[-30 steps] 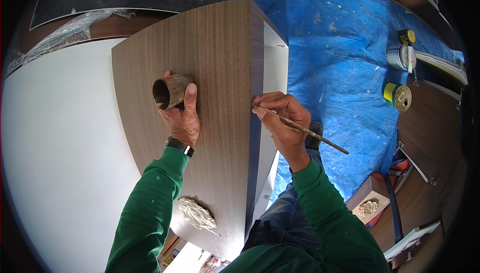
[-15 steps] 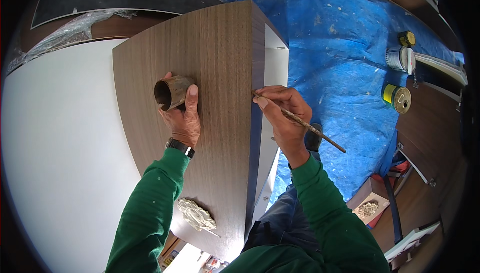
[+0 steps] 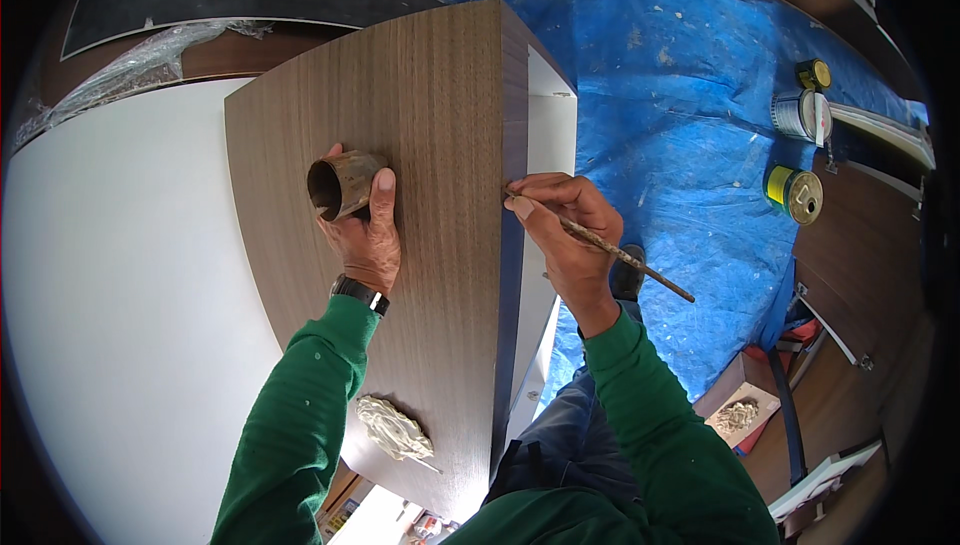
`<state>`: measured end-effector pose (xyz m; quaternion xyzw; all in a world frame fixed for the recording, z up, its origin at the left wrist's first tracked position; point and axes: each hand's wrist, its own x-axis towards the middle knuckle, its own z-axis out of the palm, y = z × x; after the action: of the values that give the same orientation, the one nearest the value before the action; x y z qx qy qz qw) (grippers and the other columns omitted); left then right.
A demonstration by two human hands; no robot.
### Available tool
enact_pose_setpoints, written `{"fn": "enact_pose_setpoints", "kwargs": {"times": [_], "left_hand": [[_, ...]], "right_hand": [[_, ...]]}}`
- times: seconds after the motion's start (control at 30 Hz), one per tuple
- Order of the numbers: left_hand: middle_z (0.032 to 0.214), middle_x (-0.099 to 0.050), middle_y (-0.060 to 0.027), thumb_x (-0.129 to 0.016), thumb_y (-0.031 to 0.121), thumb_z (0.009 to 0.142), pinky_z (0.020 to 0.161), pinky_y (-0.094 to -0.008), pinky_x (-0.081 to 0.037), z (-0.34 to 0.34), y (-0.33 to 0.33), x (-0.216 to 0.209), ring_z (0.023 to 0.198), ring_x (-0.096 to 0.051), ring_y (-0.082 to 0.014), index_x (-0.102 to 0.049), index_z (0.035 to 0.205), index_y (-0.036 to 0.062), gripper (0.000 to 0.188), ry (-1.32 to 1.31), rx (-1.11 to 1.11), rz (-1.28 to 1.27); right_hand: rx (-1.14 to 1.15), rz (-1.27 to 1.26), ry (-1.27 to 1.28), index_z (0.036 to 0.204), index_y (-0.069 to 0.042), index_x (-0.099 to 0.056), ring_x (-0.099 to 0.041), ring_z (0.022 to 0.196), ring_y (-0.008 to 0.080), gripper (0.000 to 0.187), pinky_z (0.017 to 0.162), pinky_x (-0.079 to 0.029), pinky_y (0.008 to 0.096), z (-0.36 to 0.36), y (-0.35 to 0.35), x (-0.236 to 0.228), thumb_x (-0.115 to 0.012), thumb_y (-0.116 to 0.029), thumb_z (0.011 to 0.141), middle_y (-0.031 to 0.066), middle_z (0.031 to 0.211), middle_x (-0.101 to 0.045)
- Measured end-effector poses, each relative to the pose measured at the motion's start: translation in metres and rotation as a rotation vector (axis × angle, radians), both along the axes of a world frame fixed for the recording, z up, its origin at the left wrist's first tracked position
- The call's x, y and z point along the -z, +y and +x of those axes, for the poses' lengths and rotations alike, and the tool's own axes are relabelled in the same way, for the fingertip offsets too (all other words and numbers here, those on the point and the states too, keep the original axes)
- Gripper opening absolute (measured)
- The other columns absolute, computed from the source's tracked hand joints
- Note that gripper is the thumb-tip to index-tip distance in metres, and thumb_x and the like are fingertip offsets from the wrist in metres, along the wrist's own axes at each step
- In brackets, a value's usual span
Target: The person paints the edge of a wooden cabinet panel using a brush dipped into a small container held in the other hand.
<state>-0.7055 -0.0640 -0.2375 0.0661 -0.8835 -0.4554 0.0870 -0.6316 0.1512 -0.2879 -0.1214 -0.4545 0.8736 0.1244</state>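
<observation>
The left hand (image 3: 365, 240) has its grip around a brown cup (image 3: 355, 180). The right hand (image 3: 578, 240) pinches a stained stick (image 3: 640, 272) at a woodgrain panel (image 3: 440, 165) edge.

A: Cup (image 3: 356, 183) was where?
B: In left hand (image 3: 364, 235), over the cabinet (image 3: 445, 275); stick (image 3: 632, 261) was in right hand (image 3: 572, 230), at cabinet's right edge.
A: Wad (image 3: 395, 428)?
B: Lay on its near end. Cans (image 3: 793, 113) sat right, on sheet (image 3: 675, 145).

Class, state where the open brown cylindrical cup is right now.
In the head view, left of centre, the open brown cylindrical cup is in the left hand, over the brown wood-grain panel.
</observation>
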Motion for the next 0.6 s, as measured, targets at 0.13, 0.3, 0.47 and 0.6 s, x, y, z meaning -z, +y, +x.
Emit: {"fn": "enact_pose_setpoints", "kwargs": {"times": [0.13,0.3,0.47,0.6], "left_hand": [[0.12,-0.063,-0.009,-0.089,0.055,0.082,0.101,-0.0374,-0.053,0.0004,0.003,-0.0009,0.111,-0.063,-0.0208,-0.052,0.146,0.0029,0.091,0.007,-0.005,0.009],[0.12,-0.063,-0.0088,-0.089,0.054,0.082,0.101,-0.0371,-0.052,0.0004,0.0011,0.0005,0.111,-0.062,-0.0207,-0.052,0.146,0.0031,0.09,0.009,-0.01,0.002],[0.119,-0.063,-0.0085,-0.089,0.055,0.082,0.101,-0.0369,-0.052,0.0002,0.0002,0.0004,0.111,-0.062,-0.0205,-0.052,0.146,0.003,0.09,0.0,-0.005,0.008],[0.119,-0.063,-0.0082,-0.089,0.055,0.081,0.101,-0.0371,-0.052,0.0004,0.0034,-0.0007,0.11,-0.062,-0.0206,-0.052,0.146,0.0027,0.091,-0.005,-0.013,0.017]], "right_hand": [[-0.001,0.02,0.022,0.099,0.001,-0.07,-0.072,0.103,0.0189,0.012,0.092,-0.058,0.0305,0.002,-0.0004,0.0022,-0.076,0.006,0.091,0.0133,0.105,-0.074],[-0.015,0.001,0.009,0.098,0.001,-0.07,-0.072,0.103,0.0193,0.011,0.092,-0.059,0.031,0.0043,-0.0006,0.0007,-0.076,0.006,0.091,0.0134,0.105,-0.073],[-0.021,-0.007,0.01,0.098,0.001,-0.069,-0.072,0.103,0.0197,0.011,0.092,-0.059,0.0313,0.0067,-0.0009,-0.0006,-0.076,0.006,0.091,0.0139,0.105,-0.073],[-0.03,0.008,0.004,0.098,0.001,-0.07,-0.072,0.103,0.0202,0.011,0.092,-0.059,0.0313,0.0091,-0.0003,0.0003,-0.076,0.006,0.091,0.0143,0.105,-0.073]]}}
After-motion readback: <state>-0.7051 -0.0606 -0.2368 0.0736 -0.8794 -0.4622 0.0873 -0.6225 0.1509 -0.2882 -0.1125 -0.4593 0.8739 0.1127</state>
